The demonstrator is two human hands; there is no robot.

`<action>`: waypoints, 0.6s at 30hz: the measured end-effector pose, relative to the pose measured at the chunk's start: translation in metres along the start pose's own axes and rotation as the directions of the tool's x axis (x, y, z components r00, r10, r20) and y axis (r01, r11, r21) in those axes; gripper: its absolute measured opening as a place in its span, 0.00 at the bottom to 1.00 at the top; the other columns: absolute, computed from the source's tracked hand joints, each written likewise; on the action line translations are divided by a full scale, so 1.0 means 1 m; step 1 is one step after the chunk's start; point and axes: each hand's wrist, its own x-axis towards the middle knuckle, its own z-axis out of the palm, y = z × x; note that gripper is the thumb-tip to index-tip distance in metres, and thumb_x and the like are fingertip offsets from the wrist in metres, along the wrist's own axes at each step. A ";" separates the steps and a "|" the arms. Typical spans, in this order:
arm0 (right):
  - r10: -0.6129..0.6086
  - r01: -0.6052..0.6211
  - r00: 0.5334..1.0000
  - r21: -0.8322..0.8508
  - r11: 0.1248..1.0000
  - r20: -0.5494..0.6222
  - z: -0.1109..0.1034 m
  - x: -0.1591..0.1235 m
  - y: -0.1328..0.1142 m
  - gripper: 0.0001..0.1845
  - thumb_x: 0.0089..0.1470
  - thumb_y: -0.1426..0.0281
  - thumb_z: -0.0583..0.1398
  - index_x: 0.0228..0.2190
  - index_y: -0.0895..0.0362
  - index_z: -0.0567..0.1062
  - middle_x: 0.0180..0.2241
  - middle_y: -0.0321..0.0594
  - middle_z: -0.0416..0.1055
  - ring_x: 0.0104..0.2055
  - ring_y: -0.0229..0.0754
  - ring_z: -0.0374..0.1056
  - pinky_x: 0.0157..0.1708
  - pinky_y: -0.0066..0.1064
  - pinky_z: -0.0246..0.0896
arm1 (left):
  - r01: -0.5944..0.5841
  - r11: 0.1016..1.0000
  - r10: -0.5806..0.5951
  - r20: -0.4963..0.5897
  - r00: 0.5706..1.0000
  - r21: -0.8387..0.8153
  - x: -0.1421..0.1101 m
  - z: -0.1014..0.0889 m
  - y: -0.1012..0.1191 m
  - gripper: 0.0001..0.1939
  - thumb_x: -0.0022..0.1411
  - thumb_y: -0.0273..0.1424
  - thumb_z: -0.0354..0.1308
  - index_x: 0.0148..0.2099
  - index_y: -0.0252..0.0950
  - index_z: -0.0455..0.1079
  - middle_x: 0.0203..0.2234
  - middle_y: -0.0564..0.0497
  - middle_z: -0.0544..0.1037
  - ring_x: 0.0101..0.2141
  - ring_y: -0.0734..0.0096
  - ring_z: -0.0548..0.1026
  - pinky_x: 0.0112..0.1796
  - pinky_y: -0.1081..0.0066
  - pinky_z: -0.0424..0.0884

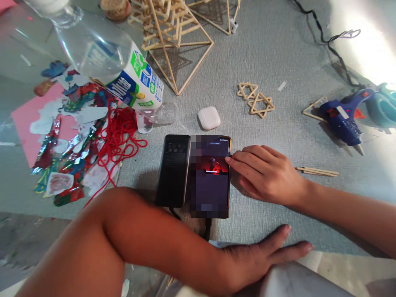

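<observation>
The right hand (266, 175) lies flat, fingers loosely spread, a fingertip touching the lit phone (209, 177) beside a dark phone (173, 171); the left hand (262, 258) rests open, holding nothing.

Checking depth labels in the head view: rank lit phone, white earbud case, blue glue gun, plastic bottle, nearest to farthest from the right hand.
From the right hand:
1. Lit phone: touched by the fingertips, just left of the hand.
2. White earbud case: above and left of the hand, beyond the phone.
3. Blue glue gun: far right, upper side.
4. Plastic bottle: lying at upper left, farthest.
</observation>
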 end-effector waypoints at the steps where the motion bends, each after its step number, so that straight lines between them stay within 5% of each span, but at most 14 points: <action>1: -0.001 0.001 1.000 -0.002 1.000 -0.005 0.000 0.000 0.000 0.15 0.70 0.74 0.58 0.54 0.65 0.78 0.45 0.47 0.85 0.44 0.48 0.77 0.38 0.40 0.75 | 0.139 0.987 -0.150 -0.160 0.976 -0.078 0.000 0.000 0.000 0.43 0.65 0.30 0.32 0.79 0.63 0.38 0.82 0.71 0.43 0.81 0.62 0.39 0.67 0.35 0.73; 3: -0.002 0.002 1.000 -0.003 1.000 -0.010 0.000 0.000 0.000 0.16 0.70 0.74 0.58 0.54 0.66 0.78 0.45 0.47 0.85 0.44 0.49 0.77 0.38 0.40 0.75 | 0.298 0.924 -0.360 -0.280 0.890 -0.239 0.004 0.000 0.003 0.44 0.65 0.28 0.31 0.80 0.61 0.40 0.83 0.69 0.44 0.80 0.62 0.41 0.73 0.36 0.63; 5: -0.004 0.004 1.000 -0.003 1.000 -0.005 0.000 0.000 0.000 0.16 0.70 0.74 0.59 0.54 0.66 0.78 0.46 0.47 0.85 0.44 0.49 0.77 0.39 0.39 0.75 | 0.347 0.901 -0.411 -0.253 0.876 -0.262 0.014 0.002 0.014 0.45 0.63 0.25 0.32 0.80 0.60 0.44 0.83 0.67 0.44 0.80 0.62 0.42 0.73 0.38 0.63; 8: -0.007 0.007 1.000 -0.004 1.000 0.008 0.000 -0.001 0.000 0.16 0.70 0.74 0.58 0.54 0.66 0.78 0.46 0.47 0.85 0.44 0.48 0.77 0.39 0.39 0.75 | 0.463 0.886 -0.431 -0.389 0.814 -0.015 0.038 0.003 0.037 0.53 0.56 0.17 0.32 0.80 0.57 0.41 0.83 0.62 0.47 0.78 0.63 0.48 0.65 0.51 0.77; 10: -0.003 0.003 1.000 -0.005 1.000 0.010 0.000 -0.001 -0.001 0.16 0.70 0.74 0.58 0.55 0.64 0.78 0.46 0.47 0.85 0.44 0.48 0.77 0.39 0.39 0.75 | 0.520 0.843 -0.442 -0.379 0.813 0.134 0.049 0.002 0.048 0.56 0.52 0.15 0.32 0.80 0.55 0.34 0.84 0.59 0.45 0.77 0.64 0.54 0.59 0.59 0.81; 12: 0.002 -0.002 1.000 -0.004 1.000 0.012 0.000 -0.001 -0.001 0.16 0.70 0.74 0.58 0.55 0.63 0.78 0.46 0.47 0.85 0.44 0.47 0.77 0.38 0.39 0.74 | 0.518 0.845 -0.461 -0.311 0.831 0.133 0.050 0.003 0.049 0.52 0.58 0.17 0.31 0.80 0.56 0.34 0.83 0.60 0.45 0.77 0.65 0.54 0.60 0.56 0.81; 13: 0.005 -0.005 1.000 -0.003 1.000 0.011 0.000 -0.001 -0.001 0.16 0.70 0.74 0.58 0.55 0.62 0.78 0.46 0.47 0.85 0.44 0.47 0.77 0.39 0.39 0.74 | 0.527 0.843 -0.453 -0.382 0.806 0.113 0.047 0.004 0.047 0.52 0.57 0.17 0.29 0.80 0.60 0.36 0.83 0.64 0.47 0.77 0.67 0.54 0.60 0.53 0.81; 18: 0.000 0.000 1.000 0.004 1.000 0.004 0.001 0.000 0.000 0.16 0.69 0.74 0.58 0.54 0.65 0.79 0.45 0.48 0.85 0.44 0.48 0.77 0.38 0.40 0.74 | 0.374 0.908 -0.418 -0.363 0.833 -0.189 0.022 0.006 0.025 0.51 0.58 0.19 0.29 0.80 0.59 0.46 0.82 0.66 0.49 0.80 0.64 0.46 0.71 0.41 0.69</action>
